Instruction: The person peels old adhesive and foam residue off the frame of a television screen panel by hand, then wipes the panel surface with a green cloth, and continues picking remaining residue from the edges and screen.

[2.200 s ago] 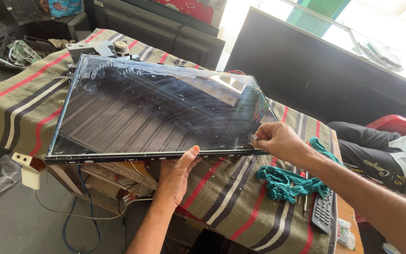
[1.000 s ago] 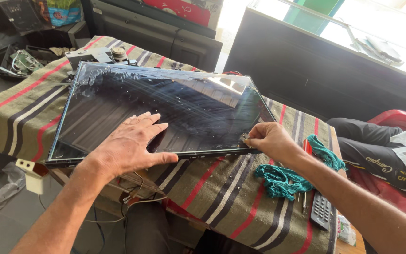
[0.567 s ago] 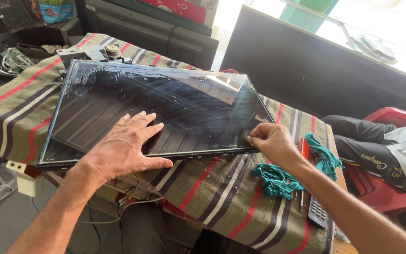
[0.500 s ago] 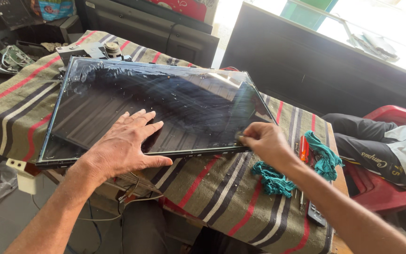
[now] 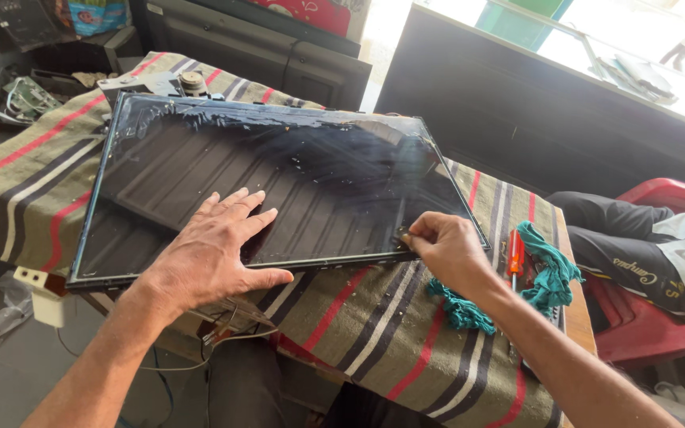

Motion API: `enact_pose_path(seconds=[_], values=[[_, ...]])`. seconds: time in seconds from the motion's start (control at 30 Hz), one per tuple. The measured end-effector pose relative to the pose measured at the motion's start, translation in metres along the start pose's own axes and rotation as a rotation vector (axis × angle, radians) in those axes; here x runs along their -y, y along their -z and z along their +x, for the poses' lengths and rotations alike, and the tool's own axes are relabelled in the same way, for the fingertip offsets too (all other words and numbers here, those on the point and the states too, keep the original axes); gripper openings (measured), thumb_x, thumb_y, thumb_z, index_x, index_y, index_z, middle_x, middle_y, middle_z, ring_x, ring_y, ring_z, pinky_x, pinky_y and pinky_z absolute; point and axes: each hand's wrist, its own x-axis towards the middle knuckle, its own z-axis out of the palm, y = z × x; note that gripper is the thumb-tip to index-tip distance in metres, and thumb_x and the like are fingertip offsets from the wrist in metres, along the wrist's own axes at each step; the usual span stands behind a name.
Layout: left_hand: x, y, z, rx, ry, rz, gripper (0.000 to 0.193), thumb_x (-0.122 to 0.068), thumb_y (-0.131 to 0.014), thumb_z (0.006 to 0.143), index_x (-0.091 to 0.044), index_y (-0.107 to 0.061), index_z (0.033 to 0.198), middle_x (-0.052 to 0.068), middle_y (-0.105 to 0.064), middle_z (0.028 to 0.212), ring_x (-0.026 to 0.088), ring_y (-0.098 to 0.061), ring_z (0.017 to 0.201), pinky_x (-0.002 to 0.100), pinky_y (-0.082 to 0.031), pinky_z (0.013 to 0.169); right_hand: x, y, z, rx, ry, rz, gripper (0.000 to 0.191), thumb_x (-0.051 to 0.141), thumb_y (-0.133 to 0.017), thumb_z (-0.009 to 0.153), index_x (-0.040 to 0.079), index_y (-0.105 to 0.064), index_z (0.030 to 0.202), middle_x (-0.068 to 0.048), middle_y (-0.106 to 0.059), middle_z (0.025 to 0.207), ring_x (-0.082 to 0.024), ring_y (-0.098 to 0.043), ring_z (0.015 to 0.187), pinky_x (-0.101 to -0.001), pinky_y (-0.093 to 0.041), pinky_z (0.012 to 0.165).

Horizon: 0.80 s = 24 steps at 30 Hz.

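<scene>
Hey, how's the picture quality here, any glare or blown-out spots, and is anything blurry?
Head view: daylight at upper right is blown out white; the glossy screen panel mirrors a ribbed roof, with a pale glare patch near its far right corner; the left hand flat on the glass and the right hand at its near edge are sharp; the striped cloth is evenly lit.

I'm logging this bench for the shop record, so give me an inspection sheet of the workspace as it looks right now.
Surface: table under a striped cloth.
Job's things: dark flat screen panel lying on the cloth, its near edge overhanging.
Clutter: teal rag, red-handled screwdriver, circuit board at far left.
Grippers: left hand flat on the panel; right hand pinching at its near right edge.
Cables: thin wires hanging below the table's front.
Surroundings: seated person on a red chair to the right.
</scene>
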Motion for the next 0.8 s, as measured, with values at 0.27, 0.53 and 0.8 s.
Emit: enact_pose_path(seconds=[0.27,0.53,0.8], values=[[0.0,-0.001,0.002,0.025,0.009,0.024,0.1,-0.069,-0.076,0.07,-0.008,-0.053,0.147,0.018,-0.038,0.16,0.032,-0.026,0.148,0.047,-0.014,0.121,-0.001,-0.008,-0.001,-0.055,-0.007,0.03,0.01,0.013,-0.075,0.088,0.003,-0.077,0.09,-0.002,-0.071,0.069,-0.006,-0.056,0.06,-0.0286,-0.046,0.053],[0.0,0.0,0.001,0.03,0.038,-0.001,0.099,-0.067,-0.077,0.071,-0.009,-0.053,0.147,0.018,-0.037,0.161,0.031,-0.026,0.149,0.047,-0.014,0.122,-0.005,-0.005,-0.003,-0.119,-0.036,-0.016,0.01,0.012,-0.077,0.087,0.002,-0.076,0.089,-0.005,-0.071,0.069,-0.009,-0.057,0.061,-0.0306,-0.046,0.055],[-0.002,-0.003,0.0,0.015,0.017,0.022,0.099,-0.068,-0.076,0.072,-0.008,-0.053,0.147,0.018,-0.039,0.16,0.031,-0.027,0.148,0.048,-0.014,0.121,0.007,-0.012,-0.004,-0.045,-0.064,0.059,0.008,0.012,-0.076,0.088,0.004,-0.076,0.086,-0.004,-0.071,0.068,-0.007,-0.055,0.058,-0.0295,-0.044,0.052]])
